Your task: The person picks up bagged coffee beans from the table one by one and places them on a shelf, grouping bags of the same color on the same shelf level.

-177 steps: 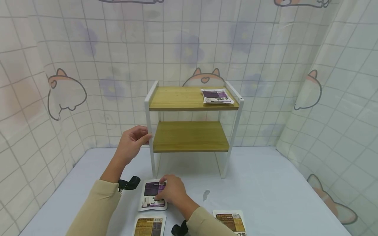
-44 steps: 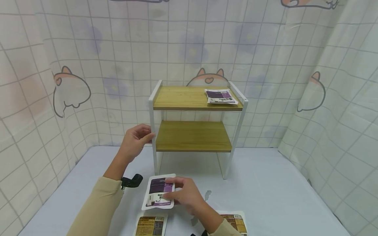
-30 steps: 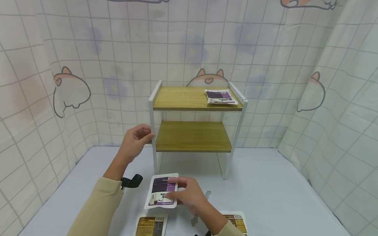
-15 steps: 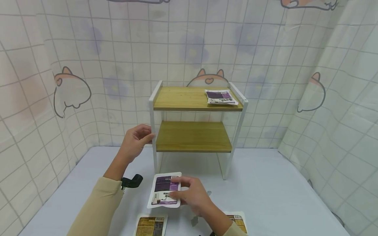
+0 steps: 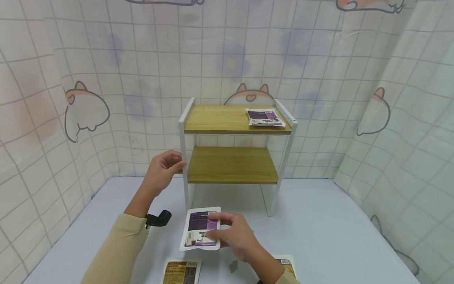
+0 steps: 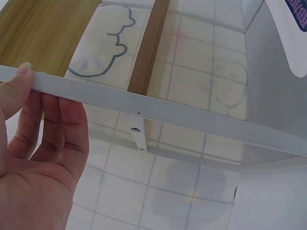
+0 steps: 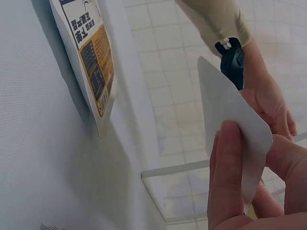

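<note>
A two-tier shelf rack (image 5: pixel 232 163) with a white frame and wooden boards stands at the back of the table. My left hand (image 5: pixel 161 171) grips its left front post; in the left wrist view the thumb and curled fingers (image 6: pixel 50 124) close round the white bar. In front of the rack, my right hand (image 5: pixel 234 234) pinches a purple-and-white packet (image 5: pixel 198 238) by its right edge, thumb on the printed face. The right wrist view shows the packet's plain back (image 7: pixel 225 105) with fingers behind it, held off the table. Similar purple packets (image 5: pixel 264 117) lie stacked on the top board's right side.
A brown-and-yellow packet (image 5: pixel 181 271) lies at the table's front edge, and another (image 5: pixel 286 263) is partly covered by my right forearm. A grey patch (image 5: pixel 233 266) marks the white tabletop (image 5: pixel 319 236). Grid-patterned curtains surround the table; a thin cord (image 5: pixel 393 248) runs along the right.
The purple packet, flat on the table in the oldest frame, has been picked up and carried rightward by my right hand. My left hand stays on the rack post.
</note>
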Tool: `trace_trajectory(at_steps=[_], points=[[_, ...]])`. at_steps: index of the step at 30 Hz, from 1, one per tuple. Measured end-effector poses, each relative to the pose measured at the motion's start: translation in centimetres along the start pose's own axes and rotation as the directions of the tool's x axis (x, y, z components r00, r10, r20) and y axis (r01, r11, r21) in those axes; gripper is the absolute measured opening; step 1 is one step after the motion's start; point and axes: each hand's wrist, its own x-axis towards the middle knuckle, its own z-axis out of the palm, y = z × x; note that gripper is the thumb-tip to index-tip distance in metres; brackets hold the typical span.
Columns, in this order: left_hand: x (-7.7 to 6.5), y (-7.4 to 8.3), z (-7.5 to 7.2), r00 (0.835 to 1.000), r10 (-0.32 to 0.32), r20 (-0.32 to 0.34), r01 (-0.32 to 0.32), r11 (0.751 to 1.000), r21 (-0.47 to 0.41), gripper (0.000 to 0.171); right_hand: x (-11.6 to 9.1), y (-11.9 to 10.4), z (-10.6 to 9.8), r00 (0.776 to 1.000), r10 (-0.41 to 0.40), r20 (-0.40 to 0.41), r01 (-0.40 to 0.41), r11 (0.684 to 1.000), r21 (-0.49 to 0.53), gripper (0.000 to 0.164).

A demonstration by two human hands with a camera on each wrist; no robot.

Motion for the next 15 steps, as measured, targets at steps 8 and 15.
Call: trace_trajectory(at_steps=[8,15], points=[[-0.04,0.08,-0.04,1.0,-0.001,0.01,0.002,1.0,-0.011,0.027,-0.15,-0.2,-0.38,1.0,0.01,-0.006,-0.009,1.0,0.016,0.049],[-0.03,0.15,-0.04,1.0,0.002,0.011,-0.002,1.0,-0.023,0.028,-0.43,-0.37,-0.94,1.0,-0.008,0.008,0.007,0.998,0.066,0.052]])
